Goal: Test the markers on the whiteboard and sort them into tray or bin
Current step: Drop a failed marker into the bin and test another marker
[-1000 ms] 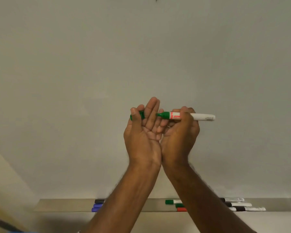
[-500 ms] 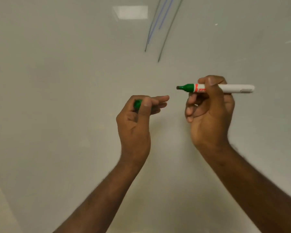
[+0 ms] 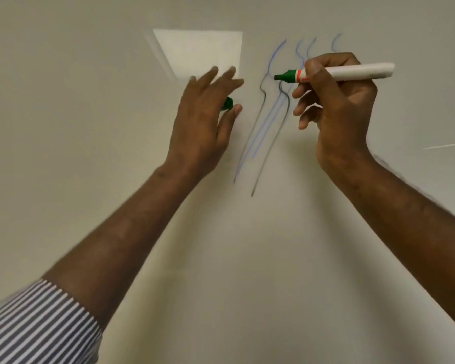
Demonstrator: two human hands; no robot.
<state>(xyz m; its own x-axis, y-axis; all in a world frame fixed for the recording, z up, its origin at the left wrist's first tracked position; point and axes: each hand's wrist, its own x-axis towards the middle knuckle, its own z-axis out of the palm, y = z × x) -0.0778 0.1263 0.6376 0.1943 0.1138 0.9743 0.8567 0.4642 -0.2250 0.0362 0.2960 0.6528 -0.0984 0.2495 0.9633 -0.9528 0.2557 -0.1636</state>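
Pointing left with its dark tip, the green marker (image 3: 334, 73) lies nearly level across our view, its white barrel running out to the right and rising only slightly toward that end. A green collar and an orange band sit just behind the tip. The tip is at the whiteboard (image 3: 90, 127), among the blue and grey strokes (image 3: 263, 127) already there — whether it actually touches the surface we cannot tell.

Our right hand (image 3: 336, 111) holds the marker near its front, thumb laid across the barrel and the fingers curled beneath it; the forearm comes up from the lower right corner. Our left hand (image 3: 205, 119) is raised beside the strokes, back toward us, with its long fingers stretched up and loosely spread. The green cap (image 3: 227, 103) shows between thumb and fingers; only a small part is visible, the rest is behind the hand, so we can see it is kept there but not exactly how it is pinched. A striped sleeve (image 3: 37, 327) covers the left arm at the lower left, cut off by the edge.

The left fingertips are blurred. A bright rectangular reflection (image 3: 202, 51) sits on the board above them — pale, with soft edges.
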